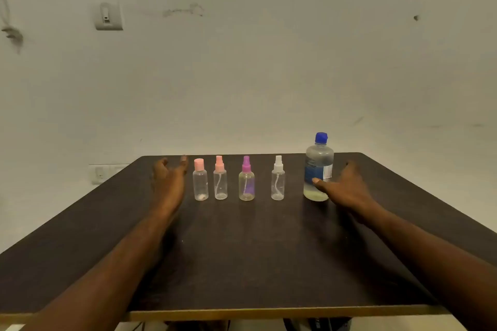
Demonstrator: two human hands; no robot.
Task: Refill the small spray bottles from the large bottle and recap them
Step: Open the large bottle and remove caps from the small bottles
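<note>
Dark brown table (242, 263): four small clear plastic spray bottles stand upright in a row, capped pale pink flat cap (200, 179), salmon sprayer (220, 178), purple sprayer (246, 179), white sprayer (277, 178). The large clear bottle with blue cap and blue label (318, 166) stands upright at the row's right end, long axis vertical. Right hand (347, 188) is nearer: fingers spread and released, thumb tip at the bottle's lower front, not yet closed round it. Left hand (169, 180) lies loose and unclenched just left of the pink-capped bottle, holding nothing. All caps on; likely next move is gripping the large bottle.
</note>
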